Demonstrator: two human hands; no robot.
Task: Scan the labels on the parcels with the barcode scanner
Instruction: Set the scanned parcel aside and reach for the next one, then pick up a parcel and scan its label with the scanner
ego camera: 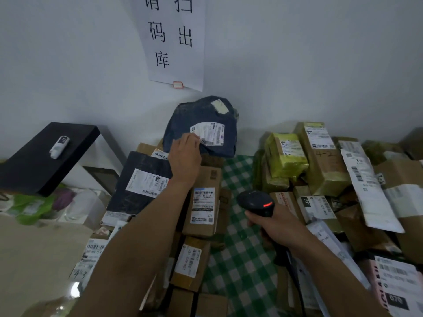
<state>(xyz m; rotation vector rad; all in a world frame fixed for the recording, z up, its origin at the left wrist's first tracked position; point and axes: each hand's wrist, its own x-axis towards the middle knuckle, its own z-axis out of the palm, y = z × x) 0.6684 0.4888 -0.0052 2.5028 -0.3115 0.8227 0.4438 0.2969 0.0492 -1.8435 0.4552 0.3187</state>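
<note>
A dark blue soft parcel (219, 117) leans against the white wall at the back, its white label (209, 133) facing me. My left hand (185, 154) reaches out and grips the parcel's lower left edge, fingers beside the label. My right hand (272, 225) holds a black barcode scanner (256, 202) by its handle, a red light glowing on its head, which points toward the back. The scanner hovers over a green checked cloth (240, 248), well short of the blue parcel.
Labelled cardboard boxes (203, 202) and a black bag parcel (142, 179) pile up on the left. Yellow-green wrapped parcels (286, 154) and brown boxes (325, 156) crowd the right. A black stand (41, 156) with a small white device (59, 146) sits far left. A paper sign (171, 40) hangs on the wall.
</note>
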